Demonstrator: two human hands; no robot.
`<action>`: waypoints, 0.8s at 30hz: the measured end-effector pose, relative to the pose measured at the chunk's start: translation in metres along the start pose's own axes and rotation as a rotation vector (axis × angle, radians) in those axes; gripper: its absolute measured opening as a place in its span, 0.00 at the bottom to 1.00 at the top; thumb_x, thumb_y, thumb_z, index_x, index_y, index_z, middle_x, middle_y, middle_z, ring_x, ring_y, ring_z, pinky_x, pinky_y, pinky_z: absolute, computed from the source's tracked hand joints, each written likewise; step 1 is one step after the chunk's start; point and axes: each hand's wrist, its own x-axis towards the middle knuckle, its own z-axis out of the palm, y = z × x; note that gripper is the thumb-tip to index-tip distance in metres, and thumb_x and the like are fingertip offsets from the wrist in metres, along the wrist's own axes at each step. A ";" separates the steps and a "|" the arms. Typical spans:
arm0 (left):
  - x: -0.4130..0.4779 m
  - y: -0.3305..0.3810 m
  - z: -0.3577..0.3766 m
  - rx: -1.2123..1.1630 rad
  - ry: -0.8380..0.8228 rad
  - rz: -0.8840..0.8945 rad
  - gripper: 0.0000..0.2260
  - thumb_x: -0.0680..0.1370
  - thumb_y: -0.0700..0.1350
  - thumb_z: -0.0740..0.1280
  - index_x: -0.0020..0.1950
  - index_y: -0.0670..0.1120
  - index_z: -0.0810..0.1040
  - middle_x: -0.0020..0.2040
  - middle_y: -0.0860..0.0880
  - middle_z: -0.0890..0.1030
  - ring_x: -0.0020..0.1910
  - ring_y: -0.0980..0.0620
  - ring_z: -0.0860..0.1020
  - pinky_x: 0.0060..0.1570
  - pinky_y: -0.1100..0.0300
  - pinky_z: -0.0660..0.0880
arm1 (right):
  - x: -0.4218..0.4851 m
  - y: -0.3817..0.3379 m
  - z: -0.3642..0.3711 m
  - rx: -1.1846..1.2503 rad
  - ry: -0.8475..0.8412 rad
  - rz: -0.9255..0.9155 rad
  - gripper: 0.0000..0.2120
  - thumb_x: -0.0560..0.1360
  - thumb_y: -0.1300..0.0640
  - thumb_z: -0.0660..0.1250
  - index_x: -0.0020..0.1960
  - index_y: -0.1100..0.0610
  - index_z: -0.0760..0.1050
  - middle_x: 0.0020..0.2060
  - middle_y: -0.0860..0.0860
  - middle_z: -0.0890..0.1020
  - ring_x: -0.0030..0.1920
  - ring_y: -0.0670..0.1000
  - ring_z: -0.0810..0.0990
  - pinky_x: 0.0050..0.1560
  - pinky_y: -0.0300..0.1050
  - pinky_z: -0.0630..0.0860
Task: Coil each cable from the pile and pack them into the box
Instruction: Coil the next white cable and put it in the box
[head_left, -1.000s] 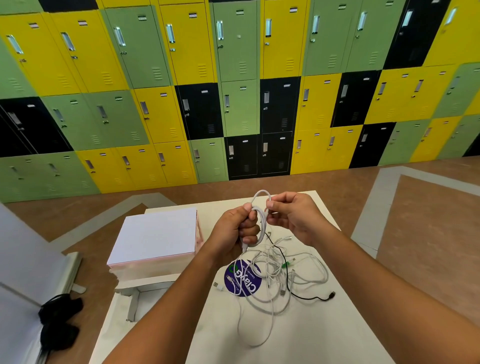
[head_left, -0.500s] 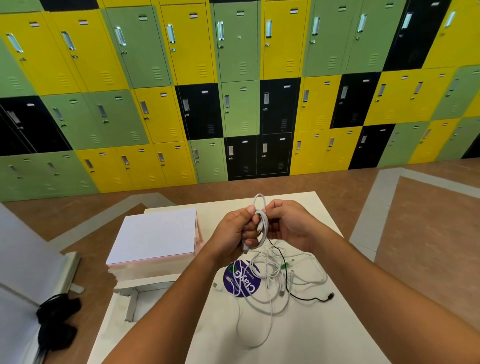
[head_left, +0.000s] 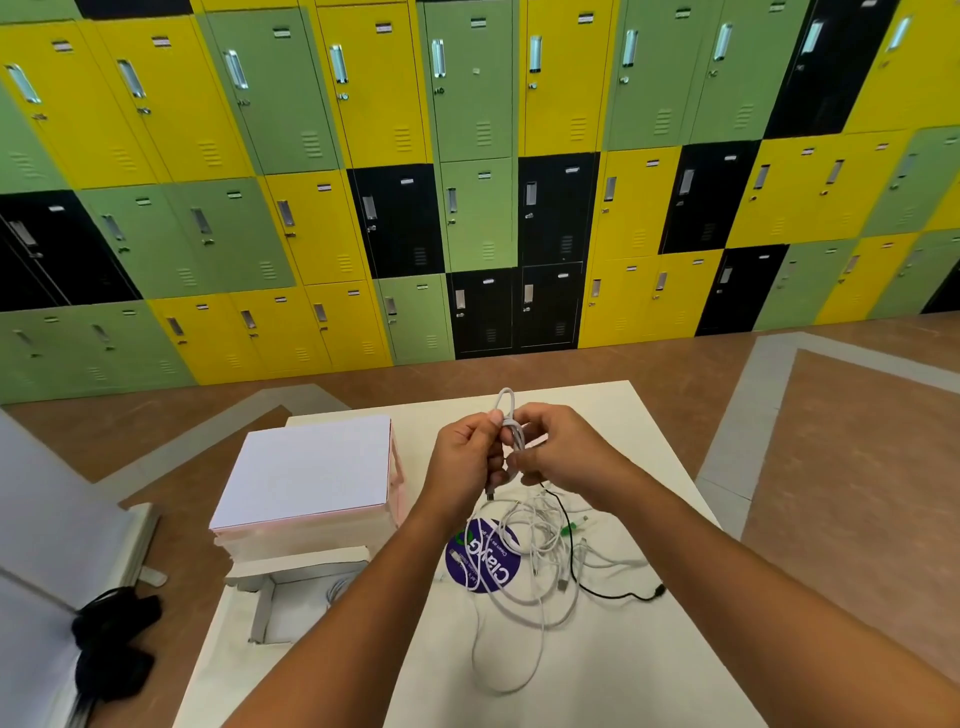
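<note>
A white cable (head_left: 508, 415) is folded into a small coil held above the table between both hands. My left hand (head_left: 465, 457) grips the coil's left side, and my right hand (head_left: 563, 449) pinches its right side; a loop sticks up above the fingers. Below the hands lies a tangled pile of cables (head_left: 545, 551), mostly white, with one black cable (head_left: 613, 592) trailing right. An open white box (head_left: 270, 608) sits at the table's left under my left forearm, with a white coil partly visible inside.
A closed white and pink box (head_left: 306, 473) stands behind the open one. A round purple sticker (head_left: 485, 558) lies under the pile. The white table (head_left: 597, 686) stands on a brown floor before coloured lockers. A black object (head_left: 111, 644) lies on the floor at left.
My right hand has moved left and closed in on the coil, which is now tighter and more compact. The loose tail has been drawn up from the pile.
</note>
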 end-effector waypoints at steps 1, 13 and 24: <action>0.001 -0.002 0.001 0.015 0.016 0.005 0.18 0.85 0.46 0.58 0.39 0.41 0.76 0.26 0.52 0.62 0.25 0.55 0.61 0.25 0.63 0.63 | 0.002 0.001 0.002 -0.072 0.031 0.012 0.13 0.72 0.70 0.70 0.52 0.55 0.79 0.41 0.56 0.82 0.39 0.54 0.83 0.43 0.49 0.84; 0.008 -0.004 -0.033 0.361 0.168 0.061 0.18 0.85 0.49 0.59 0.38 0.45 0.77 0.25 0.55 0.72 0.27 0.57 0.70 0.30 0.59 0.72 | -0.026 -0.018 0.001 -0.114 -0.241 0.082 0.11 0.74 0.71 0.71 0.55 0.64 0.78 0.34 0.60 0.79 0.32 0.54 0.80 0.38 0.49 0.83; 0.011 0.000 -0.027 0.080 0.256 -0.025 0.15 0.82 0.50 0.66 0.43 0.40 0.79 0.24 0.53 0.66 0.24 0.55 0.64 0.25 0.61 0.66 | -0.016 0.005 -0.001 -0.190 -0.096 0.065 0.09 0.72 0.68 0.70 0.43 0.55 0.82 0.32 0.54 0.79 0.32 0.50 0.78 0.37 0.44 0.76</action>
